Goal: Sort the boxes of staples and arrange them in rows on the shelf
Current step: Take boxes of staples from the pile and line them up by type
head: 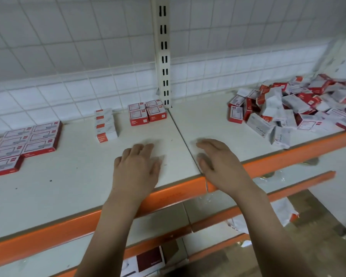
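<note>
On the white shelf (68,176), red-and-white staple boxes lie sorted in three groups: flat wide boxes in two rows (26,142) at the far left, a single row of slim white boxes (106,124) in the middle, and a small block of red boxes (147,113) by the upright post. A jumbled pile of mixed staple boxes (296,108) covers the right shelf section. My left hand (136,166) and my right hand (218,162) hover palm-down over the shelf's front part with relaxed fingers, holding nothing.
A slotted metal upright (164,56) and a wire grid back panel (78,47) stand behind the shelf. The shelf has an orange front edge (88,222). Lower shelves below hold a dark red-and-white pack (146,260) and crumpled plastic wrap (276,214).
</note>
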A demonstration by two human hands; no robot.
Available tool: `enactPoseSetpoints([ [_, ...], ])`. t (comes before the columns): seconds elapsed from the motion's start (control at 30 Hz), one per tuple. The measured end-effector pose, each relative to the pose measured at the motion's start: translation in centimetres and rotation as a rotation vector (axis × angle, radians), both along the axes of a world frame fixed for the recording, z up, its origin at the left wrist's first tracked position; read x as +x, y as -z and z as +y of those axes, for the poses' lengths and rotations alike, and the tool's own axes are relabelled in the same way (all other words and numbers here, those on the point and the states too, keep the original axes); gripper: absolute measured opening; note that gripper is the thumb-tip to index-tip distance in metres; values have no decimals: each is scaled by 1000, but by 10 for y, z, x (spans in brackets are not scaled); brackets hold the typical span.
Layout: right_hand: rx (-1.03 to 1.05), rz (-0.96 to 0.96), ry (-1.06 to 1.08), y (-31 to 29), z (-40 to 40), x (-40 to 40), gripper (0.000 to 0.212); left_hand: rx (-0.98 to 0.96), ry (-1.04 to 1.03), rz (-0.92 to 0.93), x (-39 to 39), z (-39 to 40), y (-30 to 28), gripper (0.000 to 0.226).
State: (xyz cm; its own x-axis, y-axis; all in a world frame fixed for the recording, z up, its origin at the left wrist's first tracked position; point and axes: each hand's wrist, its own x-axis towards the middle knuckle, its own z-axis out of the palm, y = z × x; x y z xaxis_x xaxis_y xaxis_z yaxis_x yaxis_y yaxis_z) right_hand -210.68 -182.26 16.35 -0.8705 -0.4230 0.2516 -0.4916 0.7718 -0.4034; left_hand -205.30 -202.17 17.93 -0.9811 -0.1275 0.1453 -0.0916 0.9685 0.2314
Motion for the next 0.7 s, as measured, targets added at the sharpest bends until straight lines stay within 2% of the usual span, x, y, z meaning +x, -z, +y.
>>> enactPoseSetpoints([
  [0.4, -16, -13, 233, -3, 89, -3, 40, 60, 205, 15, -47, 80, 4, 49],
  [0.7, -13, 29, 276, -13, 188, -46, 43, 150, 195, 27, -101, 183, 5, 59],
])
